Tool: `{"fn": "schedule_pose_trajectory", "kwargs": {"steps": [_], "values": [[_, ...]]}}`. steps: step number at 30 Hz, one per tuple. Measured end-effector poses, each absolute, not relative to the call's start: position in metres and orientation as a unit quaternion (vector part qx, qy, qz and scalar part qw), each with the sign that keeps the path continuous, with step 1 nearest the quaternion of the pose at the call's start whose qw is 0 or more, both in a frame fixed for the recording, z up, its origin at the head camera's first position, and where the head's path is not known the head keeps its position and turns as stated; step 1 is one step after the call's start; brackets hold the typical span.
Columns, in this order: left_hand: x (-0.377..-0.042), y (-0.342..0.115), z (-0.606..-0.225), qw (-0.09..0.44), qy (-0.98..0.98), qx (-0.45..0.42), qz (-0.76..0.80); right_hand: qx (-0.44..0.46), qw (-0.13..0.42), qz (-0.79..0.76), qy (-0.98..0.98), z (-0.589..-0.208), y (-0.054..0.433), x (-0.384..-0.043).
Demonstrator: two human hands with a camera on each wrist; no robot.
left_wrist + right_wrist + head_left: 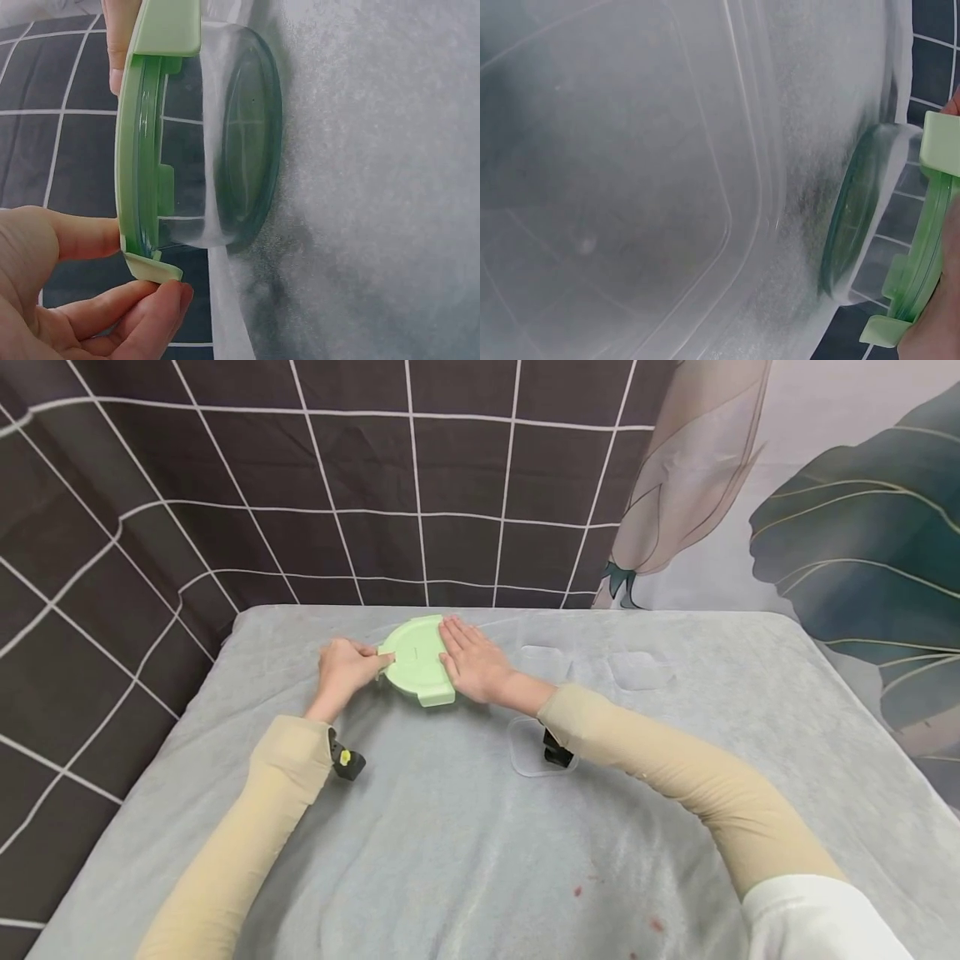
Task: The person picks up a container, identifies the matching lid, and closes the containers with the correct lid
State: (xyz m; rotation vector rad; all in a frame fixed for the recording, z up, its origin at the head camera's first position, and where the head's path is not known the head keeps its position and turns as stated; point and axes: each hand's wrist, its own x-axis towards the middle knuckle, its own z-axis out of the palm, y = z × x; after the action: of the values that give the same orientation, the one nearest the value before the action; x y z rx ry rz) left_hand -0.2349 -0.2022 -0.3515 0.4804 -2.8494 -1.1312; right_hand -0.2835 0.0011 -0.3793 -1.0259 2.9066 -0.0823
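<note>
A round glass food container [251, 142] stands on the grey cloth with a light green lid [414, 650] over its top. My left hand [343, 668] is at the lid's left side. There its thumb lies against the lid's edge while the fingertips pinch a side latch [154, 268] from below, and this latch is angled outward. Flat across the right part of the lid rests my right hand [478, 665], fingers straight and together. Another latch [437, 697] shows at the lid's near side.
Several clear plastic pieces lie to the right: one square piece [531, 762] under the right forearm, others [542, 662] [642, 672] farther back. A dark gridded cloth [465, 468] hangs behind the table.
</note>
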Motion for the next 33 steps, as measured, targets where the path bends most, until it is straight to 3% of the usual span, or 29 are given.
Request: {"fn": "schedule_pose_trajectory", "kwargs": {"steps": [33], "values": [[-0.2378,-0.1983,-0.3588,0.054,-0.929,0.149,-0.335,-0.329,0.026,-0.037,0.943,-0.382,0.0007,-0.2827]]}}
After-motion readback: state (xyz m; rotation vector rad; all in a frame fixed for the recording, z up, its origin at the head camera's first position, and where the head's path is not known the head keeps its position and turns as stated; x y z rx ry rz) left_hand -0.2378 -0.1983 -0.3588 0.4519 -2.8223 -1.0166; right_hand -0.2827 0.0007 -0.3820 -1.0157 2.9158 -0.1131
